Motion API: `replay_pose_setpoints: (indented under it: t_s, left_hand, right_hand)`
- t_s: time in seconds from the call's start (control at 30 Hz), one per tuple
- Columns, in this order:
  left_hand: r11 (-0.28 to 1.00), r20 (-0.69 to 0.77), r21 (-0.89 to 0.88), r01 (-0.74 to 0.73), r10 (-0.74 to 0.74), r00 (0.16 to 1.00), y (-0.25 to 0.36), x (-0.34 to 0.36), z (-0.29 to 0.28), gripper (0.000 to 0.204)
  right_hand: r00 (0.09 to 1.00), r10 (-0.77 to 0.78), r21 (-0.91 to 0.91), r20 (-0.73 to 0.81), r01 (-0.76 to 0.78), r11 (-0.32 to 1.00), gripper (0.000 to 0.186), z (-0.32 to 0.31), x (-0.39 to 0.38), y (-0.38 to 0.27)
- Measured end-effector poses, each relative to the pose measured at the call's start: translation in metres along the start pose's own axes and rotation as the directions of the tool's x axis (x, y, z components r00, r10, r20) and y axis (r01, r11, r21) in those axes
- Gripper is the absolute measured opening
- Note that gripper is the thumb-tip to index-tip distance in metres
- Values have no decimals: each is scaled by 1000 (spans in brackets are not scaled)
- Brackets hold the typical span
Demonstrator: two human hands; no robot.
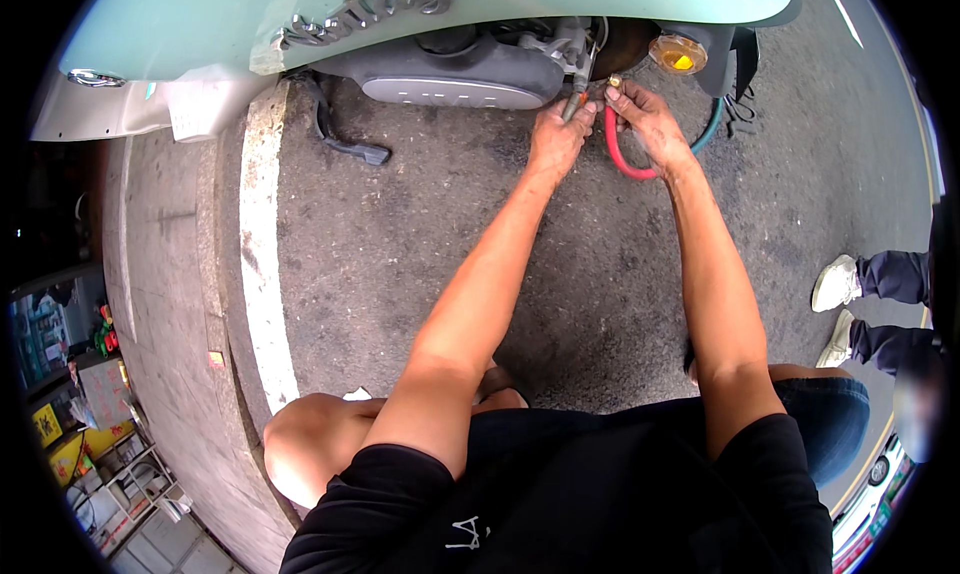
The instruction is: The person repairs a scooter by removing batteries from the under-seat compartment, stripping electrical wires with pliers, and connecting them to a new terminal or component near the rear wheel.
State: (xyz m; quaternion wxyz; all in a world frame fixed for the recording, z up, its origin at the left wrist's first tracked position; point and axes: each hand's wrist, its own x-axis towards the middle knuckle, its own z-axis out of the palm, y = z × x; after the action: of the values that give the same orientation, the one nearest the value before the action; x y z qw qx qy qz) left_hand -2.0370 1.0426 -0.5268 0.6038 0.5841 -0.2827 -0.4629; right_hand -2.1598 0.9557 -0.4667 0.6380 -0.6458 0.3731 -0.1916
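Both my hands are at the lower edge of a pale green scooter (230, 39), near its rear wheel. My left hand (557, 142) closes round a short grey rod-shaped piece (573, 106) beneath the scooter's metal parts; whether it is a loose tool or part of the scooter, I cannot tell. Beside it, my right hand (652, 129) pinches the end of a hose with a small brass-coloured fitting (615, 81). A red stretch of hose (622, 159) loops below the fingers, and a teal stretch (712, 124) shows past the hand. A small orange bit sits between the hands.
The scooter's long grey engine cover (460, 92) and orange indicator (677, 55) flank the hands. A black kickstand (345, 146) reaches down at left. A white painted line (262, 244) crosses the asphalt. Another person's pale shoes (836, 284) stand at right; cluttered shelves (125, 494) are at lower left.
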Motion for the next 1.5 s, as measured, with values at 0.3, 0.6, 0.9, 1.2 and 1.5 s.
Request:
replay_pose_setpoints:
  t_s: [0.3, 0.6, 0.9, 1.2, 1.5]
  left_hand:
    - [1000, 23, 6, -21, 21, 1000, 3, 2, -8, 32]
    - [904, -27, 418, -85, 106, 994, 17, 0, -22, 55]
    - [968, 30, 247, -46, 40, 999, 13, 9, -25, 39]
    - [996, 101, 87, 26, -35, 994, 23, 0, -26, 31]
    - [990, 121, 134, -54, 38, 992, 0, 20, -33, 24]
  right_hand:
    - [997, -31, 28, -73, 33, 999, 36, 10, 1, -11]
    - [974, -61, 85, -219, 82, 993, 31, 21, 14, -11]
    - [973, -84, 108, -216, 109, 988, 25, 21, 21, -8]
    - [969, -83, 104, -233, 110, 988, 24, 23, 22, -9]
    - [960, -109, 61, -259, 129, 990, 24, 28, 26, -3]
